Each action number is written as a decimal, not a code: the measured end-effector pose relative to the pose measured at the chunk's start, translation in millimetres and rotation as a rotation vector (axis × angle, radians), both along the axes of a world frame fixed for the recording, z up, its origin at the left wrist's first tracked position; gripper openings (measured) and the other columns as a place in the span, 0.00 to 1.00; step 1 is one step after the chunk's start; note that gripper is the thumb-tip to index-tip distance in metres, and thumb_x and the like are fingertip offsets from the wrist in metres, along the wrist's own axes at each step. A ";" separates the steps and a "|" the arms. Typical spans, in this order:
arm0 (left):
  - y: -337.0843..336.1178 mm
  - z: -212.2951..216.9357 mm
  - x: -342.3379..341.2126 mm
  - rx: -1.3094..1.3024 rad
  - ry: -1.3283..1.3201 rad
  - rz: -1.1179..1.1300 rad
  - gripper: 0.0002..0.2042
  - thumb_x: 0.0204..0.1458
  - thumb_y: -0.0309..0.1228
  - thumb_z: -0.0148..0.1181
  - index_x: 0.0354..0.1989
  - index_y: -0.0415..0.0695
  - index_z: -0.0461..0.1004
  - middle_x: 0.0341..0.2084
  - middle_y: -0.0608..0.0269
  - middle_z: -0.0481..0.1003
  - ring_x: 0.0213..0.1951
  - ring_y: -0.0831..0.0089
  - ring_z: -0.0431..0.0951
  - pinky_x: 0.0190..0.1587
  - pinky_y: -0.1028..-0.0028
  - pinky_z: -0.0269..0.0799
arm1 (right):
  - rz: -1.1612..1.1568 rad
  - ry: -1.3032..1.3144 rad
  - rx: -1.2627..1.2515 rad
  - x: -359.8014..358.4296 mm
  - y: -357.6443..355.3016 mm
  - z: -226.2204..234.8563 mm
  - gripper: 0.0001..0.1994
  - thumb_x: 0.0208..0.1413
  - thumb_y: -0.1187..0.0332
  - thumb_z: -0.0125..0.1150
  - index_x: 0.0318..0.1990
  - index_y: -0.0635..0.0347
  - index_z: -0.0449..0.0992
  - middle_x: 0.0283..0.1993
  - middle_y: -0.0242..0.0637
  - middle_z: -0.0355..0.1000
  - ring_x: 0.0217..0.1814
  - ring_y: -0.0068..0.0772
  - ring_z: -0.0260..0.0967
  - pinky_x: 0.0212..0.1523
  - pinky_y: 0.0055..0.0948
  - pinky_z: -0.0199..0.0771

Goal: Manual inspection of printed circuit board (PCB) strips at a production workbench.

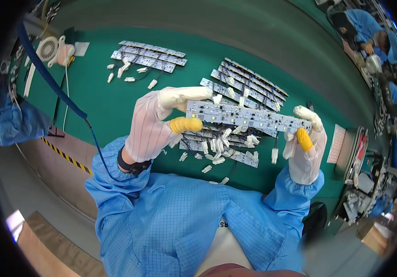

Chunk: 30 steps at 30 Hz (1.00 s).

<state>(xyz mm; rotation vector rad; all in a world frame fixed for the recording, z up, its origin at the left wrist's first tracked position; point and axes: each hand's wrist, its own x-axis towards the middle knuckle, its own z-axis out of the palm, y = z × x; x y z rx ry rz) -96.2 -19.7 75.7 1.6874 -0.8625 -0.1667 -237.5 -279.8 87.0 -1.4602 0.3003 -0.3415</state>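
While the long LED strip board (248, 116) is held above the green desk (115, 106) by its 2 ends, the left hand (154, 127) is pinched shut on one end and the right hand (305, 145) on the other. A slip could be caused by the dangling white connector (274, 154), apparently snagging the piled boards (221, 147) at 6 o'clock.

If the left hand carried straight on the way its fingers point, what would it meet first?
The left hand points rightward along the long LED board it grips, so it would likely slide along that board toward the right hand at the far end; depth is uncertain.
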 end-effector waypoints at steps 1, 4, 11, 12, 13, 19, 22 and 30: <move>3.8 4.2 1.5 0.002 0.001 0.015 0.26 0.47 0.45 0.64 0.47 0.35 0.72 0.39 0.57 0.78 0.34 0.74 0.77 0.39 0.75 0.72 | 0.003 0.006 0.031 0.7 2.8 -2.9 0.32 0.46 0.52 0.65 0.52 0.68 0.67 0.27 0.36 0.70 0.15 0.16 0.61 0.16 0.11 0.59; 15.6 10.5 6.5 0.184 -0.109 0.016 0.22 0.45 0.43 0.65 0.42 0.37 0.76 0.36 0.58 0.78 0.34 0.71 0.77 0.40 0.74 0.72 | -0.051 0.107 0.000 4.1 13.9 4.1 0.36 0.47 0.47 0.66 0.55 0.68 0.65 0.29 0.34 0.71 0.15 0.13 0.62 0.17 0.09 0.59; 31.9 -3.1 26.0 0.139 -0.151 -0.029 0.20 0.44 0.38 0.67 0.41 0.36 0.77 0.35 0.57 0.78 0.37 0.69 0.77 0.46 0.69 0.70 | -0.227 0.066 -0.088 3.6 45.3 3.4 0.30 0.53 0.52 0.61 0.53 0.69 0.66 0.27 0.33 0.71 0.15 0.13 0.62 0.16 0.10 0.56; 32.2 -5.3 29.8 0.141 -0.145 -0.046 0.20 0.44 0.38 0.67 0.41 0.36 0.77 0.35 0.57 0.78 0.37 0.69 0.77 0.46 0.69 0.70 | -0.218 0.050 -0.095 0.4 45.9 1.0 0.29 0.54 0.53 0.60 0.53 0.69 0.66 0.27 0.33 0.71 0.15 0.13 0.62 0.16 0.10 0.56; 30.9 -9.4 36.4 0.076 -0.144 -0.061 0.20 0.40 0.39 0.68 0.42 0.42 0.78 0.31 0.60 0.78 0.32 0.71 0.76 0.39 0.72 0.70 | -0.207 0.031 -0.104 0.4 46.9 -0.5 0.28 0.54 0.53 0.60 0.53 0.70 0.66 0.26 0.33 0.71 0.15 0.14 0.62 0.15 0.10 0.56; 28.7 -10.4 53.5 0.033 -0.125 -0.107 0.22 0.36 0.40 0.69 0.42 0.44 0.79 0.30 0.61 0.79 0.29 0.72 0.77 0.31 0.76 0.72 | -0.200 0.090 -0.026 6.9 56.9 11.4 0.25 0.54 0.58 0.60 0.52 0.69 0.67 0.26 0.32 0.70 0.14 0.13 0.62 0.16 0.11 0.57; 29.5 -16.7 54.0 -0.003 -0.132 -0.086 0.23 0.34 0.38 0.70 0.42 0.43 0.79 0.32 0.61 0.79 0.28 0.72 0.77 0.30 0.77 0.72 | -0.257 0.042 -0.127 11.6 55.4 7.0 0.24 0.54 0.59 0.60 0.52 0.69 0.67 0.30 0.34 0.70 0.14 0.13 0.61 0.16 0.11 0.57; 32.5 -3.5 36.3 -0.050 -0.136 -0.128 0.22 0.42 0.40 0.69 0.41 0.36 0.77 0.30 0.56 0.78 0.34 0.68 0.77 0.36 0.74 0.71 | -0.142 0.062 -0.143 1.0 40.1 20.4 0.25 0.53 0.58 0.60 0.52 0.68 0.67 0.33 0.35 0.71 0.18 0.14 0.61 0.20 0.12 0.56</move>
